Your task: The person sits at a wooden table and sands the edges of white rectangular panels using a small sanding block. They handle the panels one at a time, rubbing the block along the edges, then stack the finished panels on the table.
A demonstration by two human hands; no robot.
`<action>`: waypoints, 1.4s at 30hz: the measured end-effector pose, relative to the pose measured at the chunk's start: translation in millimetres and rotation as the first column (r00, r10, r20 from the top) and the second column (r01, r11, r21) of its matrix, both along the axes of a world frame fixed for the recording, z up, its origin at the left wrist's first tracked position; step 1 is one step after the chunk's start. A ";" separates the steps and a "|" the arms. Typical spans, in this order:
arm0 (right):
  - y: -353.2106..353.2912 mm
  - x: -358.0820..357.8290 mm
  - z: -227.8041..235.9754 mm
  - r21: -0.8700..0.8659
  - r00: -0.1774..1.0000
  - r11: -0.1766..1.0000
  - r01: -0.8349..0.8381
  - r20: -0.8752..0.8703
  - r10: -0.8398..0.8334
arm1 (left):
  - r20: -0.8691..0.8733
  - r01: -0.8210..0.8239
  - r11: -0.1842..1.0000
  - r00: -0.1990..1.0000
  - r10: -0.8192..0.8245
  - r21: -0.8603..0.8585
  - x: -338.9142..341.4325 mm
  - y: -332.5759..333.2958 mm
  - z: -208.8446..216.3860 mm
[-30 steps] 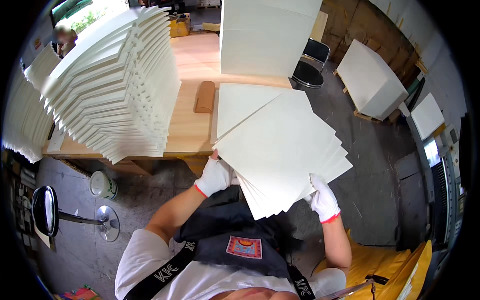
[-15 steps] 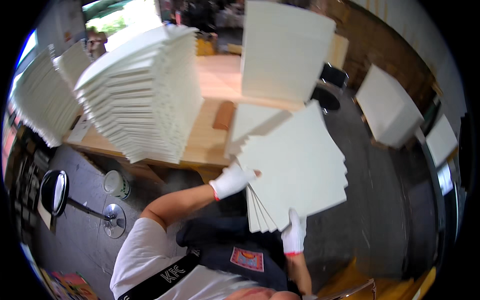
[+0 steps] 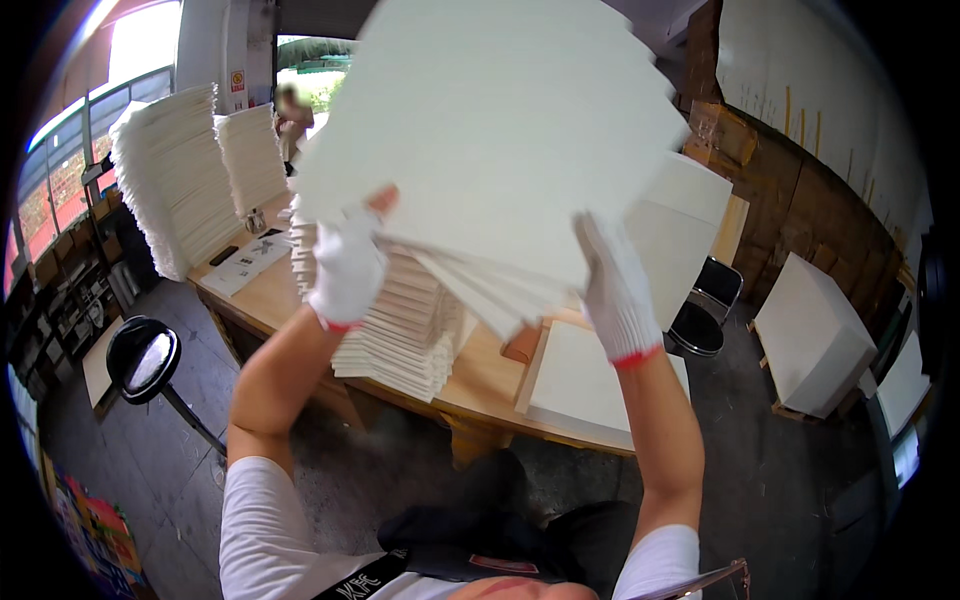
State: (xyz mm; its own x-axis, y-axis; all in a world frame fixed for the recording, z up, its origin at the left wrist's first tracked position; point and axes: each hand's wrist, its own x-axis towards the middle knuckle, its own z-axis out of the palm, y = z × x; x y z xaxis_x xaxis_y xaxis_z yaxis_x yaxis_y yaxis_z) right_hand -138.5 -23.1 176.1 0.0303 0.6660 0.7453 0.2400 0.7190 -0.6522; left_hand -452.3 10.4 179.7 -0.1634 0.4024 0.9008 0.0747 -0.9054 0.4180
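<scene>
I hold up a fanned set of several large white sheets [image 3: 500,130], thick like board, in front of me. My left hand [image 3: 348,268], in a white glove with a red cuff, is closed on their near left edge, its bare thumb on top. My right hand [image 3: 614,285], gloved the same way, grips the near right corner with the thumb on the upper face. Beneath and behind the sheets, partly hidden by them, a tall layered white stack [image 3: 395,345] stands on the wooden table [image 3: 470,385]. A low white stack [image 3: 585,385] lies right of it, beside a brown block [image 3: 522,343].
More white stacks [image 3: 175,185] stand at the table's far left, near a printed paper [image 3: 245,262]. Another tall stack [image 3: 685,215] rises at the back right. A black stool [image 3: 143,358], a black chair [image 3: 700,325] and a floor stack [image 3: 815,335] flank the table. A person [image 3: 292,115] is in the background.
Both hands have lifted the fanned sheets up and to the left, from low beside the table to above the tall stack. My view has tilted up, and the low stack shows more fully.
</scene>
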 end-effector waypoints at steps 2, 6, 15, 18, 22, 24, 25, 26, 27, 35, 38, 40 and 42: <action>-9.3 -68.8 59.1 -0.341 0.857 0.839 -0.425 -0.449 0.252 | 0.418 0.441 0.895 0.826 -0.379 -0.061 -16.5 -4.2 57.9; 66.1 -94.6 90.7 -0.271 0.802 0.780 -0.564 -0.403 0.440 | 0.533 0.307 0.932 0.830 -0.165 -0.190 -30.7 27.2 99.2; 109.5 -106.8 89.1 -0.632 0.870 0.599 -0.492 -0.378 0.317 | 0.623 0.603 0.619 0.749 -0.225 -0.503 -77.2 79.5 69.8; 78.1 -56.6 83.6 -0.640 0.926 0.670 -0.376 -0.271 0.261 | 0.636 0.595 0.638 0.744 -0.206 -0.489 -71.1 77.1 72.4; 60.5 11.6 37.9 -0.641 0.920 0.673 -0.369 -0.353 0.168 | 0.581 0.545 0.671 0.788 -0.204 -0.503 -70.0 79.0 68.3; 40.6 39.2 15.2 -0.679 0.928 0.647 -0.346 -0.347 0.133 | 0.601 0.555 0.656 0.777 -0.190 -0.511 -67.3 76.7 69.7; 32.0 50.0 5.1 -0.698 0.932 0.632 -0.337 -0.343 0.118 | 0.610 0.559 0.650 0.771 -0.181 -0.514 -64.8 74.5 71.1; 23.8 59.6 -4.0 -0.711 0.935 0.627 -0.320 -0.342 0.089 | 0.595 0.538 0.665 0.785 -0.172 -0.518 -61.0 70.1 71.6; 16.5 66.4 -11.6 -0.721 0.937 0.621 -0.308 -0.342 0.068 | 0.594 0.544 0.663 0.784 -0.181 -0.515 -63.0 71.0 71.3; -16.5 105.4 -54.8 -0.774 0.937 0.567 -0.280 -0.349 -0.014 | 0.489 0.480 0.678 0.849 -0.199 -0.557 -71.3 73.5 71.1; -26.7 113.4 -65.3 -0.791 0.938 0.553 -0.264 -0.344 -0.043 | 0.512 0.545 0.618 0.820 -0.255 -0.566 -68.2 75.3 69.2; -29.7 108.9 -66.5 -0.782 0.936 0.556 -0.282 -0.351 -0.018 | 0.368 0.454 0.665 0.887 -0.279 -0.593 -91.3 94.4 71.3; -28.5 104.3 -70.3 -0.776 0.933 0.555 -0.301 -0.360 0.003 | 0.208 0.319 0.729 0.948 -0.242 -0.606 -123.5 121.0 64.1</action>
